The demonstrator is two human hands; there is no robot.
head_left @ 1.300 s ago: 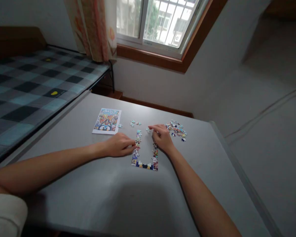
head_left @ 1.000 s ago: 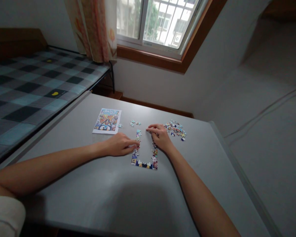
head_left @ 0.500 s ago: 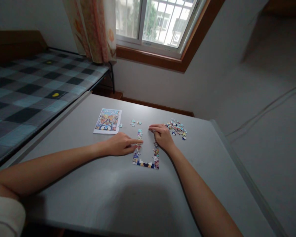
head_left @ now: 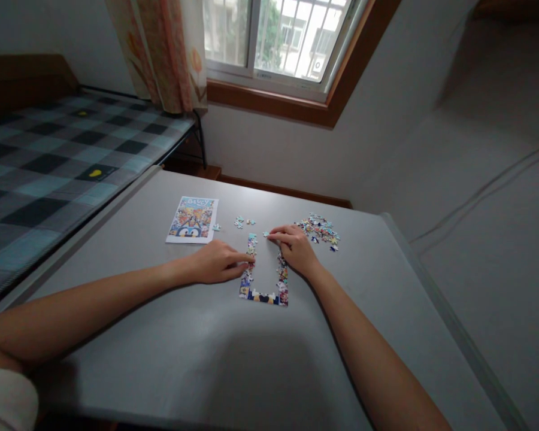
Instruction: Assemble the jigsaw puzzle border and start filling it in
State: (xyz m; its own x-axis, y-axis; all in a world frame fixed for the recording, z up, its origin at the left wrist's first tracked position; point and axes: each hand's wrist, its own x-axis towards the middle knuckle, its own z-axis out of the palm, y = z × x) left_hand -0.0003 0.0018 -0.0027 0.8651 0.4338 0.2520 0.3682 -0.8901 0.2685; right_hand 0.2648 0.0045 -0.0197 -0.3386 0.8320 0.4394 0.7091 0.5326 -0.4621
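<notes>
- Worktop (head_left: 170,359): pale grey, smooth, with a raised strip along its left and right edges.
- Printed sheet (head_left: 191,220): flat, toward the far left.
- Puzzle border (head_left: 263,297): U-shaped, open at the far end.
- Piece heap (head_left: 318,229): loose, to the right.
- Small cluster (head_left: 239,222): beyond the border.
- Single piece (head_left: 216,227): at the sheet's right edge.

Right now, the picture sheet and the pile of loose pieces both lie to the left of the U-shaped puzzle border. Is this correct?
Not fully: in the head view, the pile of loose pieces lies to the right of the U-shaped puzzle border. The picture sheet does lie to its left.
</notes>
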